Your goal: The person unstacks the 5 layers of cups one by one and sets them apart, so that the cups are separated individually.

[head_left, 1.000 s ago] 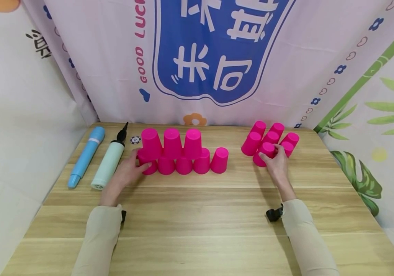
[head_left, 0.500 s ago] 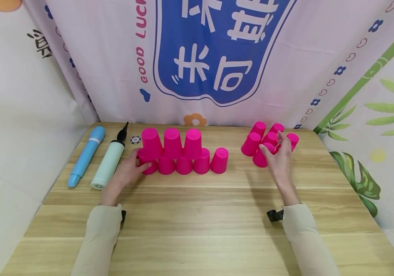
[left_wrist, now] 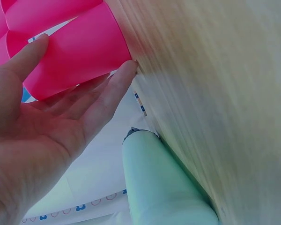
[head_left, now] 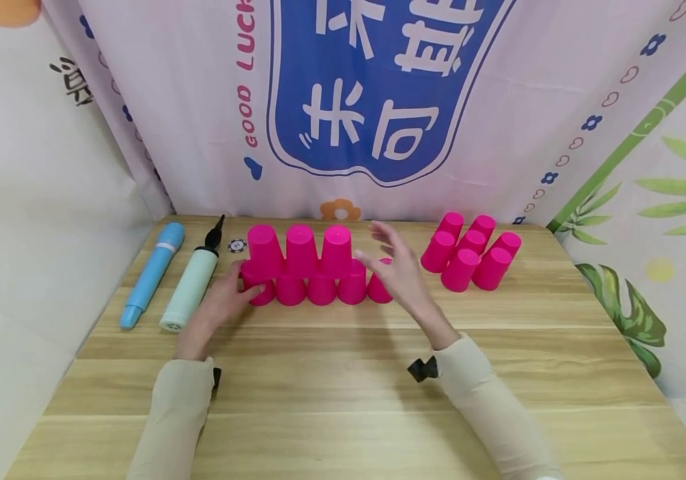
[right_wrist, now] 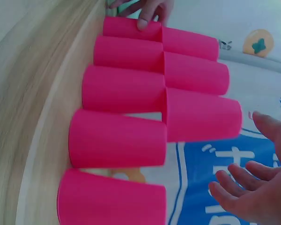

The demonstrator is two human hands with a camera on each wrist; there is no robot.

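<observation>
Currently, your right hand [head_left: 404,273] holds nothing, fingers apart; just left stands the rightmost upper pink tapered plastic cup [head_left: 337,252], axis vertical, mouth down atop lower pink cups [head_left: 321,292]. Your left hand [head_left: 223,300], farther away, grips the leftmost lower cup [left_wrist: 84,51].

Screened indoor area, room type indeterminate: printed cloth [head_left: 343,113] hung behind the wood-grain worktop [head_left: 319,400], plain white sheeting [head_left: 25,227] to its left, leaf-patterned sheeting [head_left: 667,247] to its right.
</observation>
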